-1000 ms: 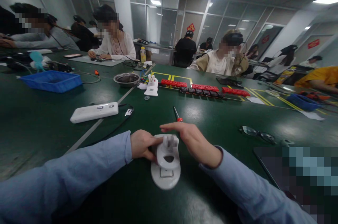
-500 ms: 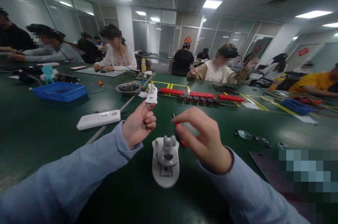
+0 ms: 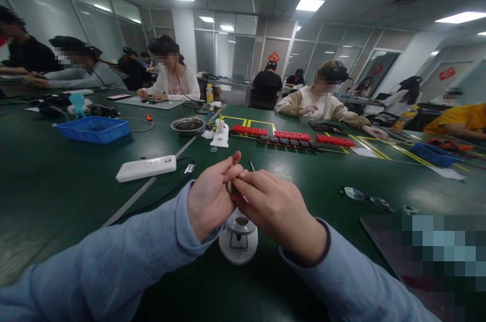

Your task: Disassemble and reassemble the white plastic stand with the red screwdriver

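My left hand [image 3: 210, 199] and my right hand [image 3: 279, 208] meet over the table. A small round greyish piece [image 3: 230, 187] shows where the fingers come together. Curled fingers of my left hand close about it, and the thumb and fingers of my right hand pinch it; most of it is hidden. Just below stands a white and grey plastic base [image 3: 238, 248] with a ring-shaped opening, its far end covered by my hands. A thin dark shaft [image 3: 251, 165] sticks out beyond my right hand. Farther off is a similar white plastic part [image 3: 219, 135], with a small clear disc [image 3: 214, 149] near it.
Left lie a long white device [image 3: 147, 168], a blue tray [image 3: 93, 137] and a steel bowl [image 3: 188, 130]. Red strips [image 3: 292, 135] and a black strip [image 3: 288, 143] stretch across ahead. Glasses [image 3: 366, 197] and a dark flat device [image 3: 387, 246] are right. Co-workers sit beyond.
My hands were apart and have come together over the base, hiding its upright end. A co-worker's arm at the right has come down to the table.
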Motion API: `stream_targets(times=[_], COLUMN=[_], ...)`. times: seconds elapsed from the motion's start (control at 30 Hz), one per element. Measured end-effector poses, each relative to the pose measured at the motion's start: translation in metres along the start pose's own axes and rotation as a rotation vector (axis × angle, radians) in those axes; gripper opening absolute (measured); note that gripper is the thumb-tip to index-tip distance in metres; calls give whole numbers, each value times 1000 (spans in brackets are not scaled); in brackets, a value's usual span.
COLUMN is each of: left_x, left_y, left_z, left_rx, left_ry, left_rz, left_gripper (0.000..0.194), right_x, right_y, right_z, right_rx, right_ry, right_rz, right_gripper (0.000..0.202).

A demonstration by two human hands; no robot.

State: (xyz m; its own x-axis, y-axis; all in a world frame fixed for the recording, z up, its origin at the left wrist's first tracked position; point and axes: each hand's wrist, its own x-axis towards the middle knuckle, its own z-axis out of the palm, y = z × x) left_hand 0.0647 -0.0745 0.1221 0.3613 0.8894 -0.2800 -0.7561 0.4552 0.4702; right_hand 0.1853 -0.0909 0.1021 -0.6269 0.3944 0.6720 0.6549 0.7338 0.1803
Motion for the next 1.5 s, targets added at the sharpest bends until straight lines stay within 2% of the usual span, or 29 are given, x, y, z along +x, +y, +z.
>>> stream_targets(times=[0.1, 0.17, 0.23, 0.27, 0.3, 0.4, 0.47, 0.57, 0.63, 0.7, 0.73, 0.77, 0.8, 0.87, 0.93, 0.97, 1.0, 1.07, 1.17, 1.27, 1.37, 1.43, 1.5], left_x=[-2, 5, 22, 34, 48, 89, 105, 105, 93, 77, 70, 64, 59, 53, 50, 49, 48, 46, 46, 48, 51, 51, 49], left_y=[5, 15, 28, 35, 41, 52, 51, 44, 38, 30, 25, 21, 17, 10, 7, 7, 8, 10, 13, 14, 16, 17, 18], left_z=[2, 0, -11, -21, -33, -76, -105, -132, -140, -141, -139, -137, -134, -127, -119, -116, -113, -108, -106, -108, -106, -102, -96], left_rx=[38, 86, 195, 291, 460, 647, 756, 925, 1075, 1372, 1620, 1860, 2069, 2324, 2339, 2295, 2240, 2127, 1976, 1957, 2016, 2074, 2152], left_ry=[13, -19, -94, -123, -101, -7, 23, -30, -147, -357, -491, -583, -623, -592, -484, -423, -348, -198, -100, -106, -154, -214, -222], left_rz=[71, 170, 247, 231, 189, 57, 31, 59, 122, 264, 384, 494, 580, 665, 659, 639, 607, 517, 415, 423, 417, 409, 402], left_gripper=[28, 25, 22, 19, 16, 21, 21, 20, 36, 66, 79, 83, 78, 60, 46, 40, 36, 38, 48, 46, 37, 32, 29], right_x=[-2, -2, -1, 0, 0, 0, -3, -6, -6, -5, -4, -3, -3, -3, -4, -5, -6, -8, -13, -20, -24, -25, -25], right_y=[1, 2, 5, 7, 9, 19, 25, 33, 38, 43, 45, 47, 49, 51, 50, 48, 46, 39, 28, 26, 29, 32, 33], right_z=[-1, -6, -14, -18, -21, -25, -24, -21, -20, -21, -22, -24, -25, -27, -25, -21, -15, 2, 29, 48, 55, 57, 59], right_rx=[19, 122, 280, 356, 422, 549, 613, 728, 789, 818, 829, 840, 851, 854, 832, 816, 792, 709, 502, 322, 210, 149, 93], right_ry=[181, 258, 290, 283, 258, 127, 47, 11, 9, -17, -54, -110, -186, -394, -575, -608, -596, -478, -322, -199, -68, -18, -3], right_rz=[10, 136, 319, 399, 461, 581, 636, 698, 723, 729, 724, 713, 696, 630, 536, 503, 485, 474, 420, 321, 185, 82, 5], right_gripper=[16, 13, 9, 8, 8, 10, 12, 15, 18, 19, 19, 20, 21, 22, 20, 18, 16, 13, 8, 6, 11, 13, 15])
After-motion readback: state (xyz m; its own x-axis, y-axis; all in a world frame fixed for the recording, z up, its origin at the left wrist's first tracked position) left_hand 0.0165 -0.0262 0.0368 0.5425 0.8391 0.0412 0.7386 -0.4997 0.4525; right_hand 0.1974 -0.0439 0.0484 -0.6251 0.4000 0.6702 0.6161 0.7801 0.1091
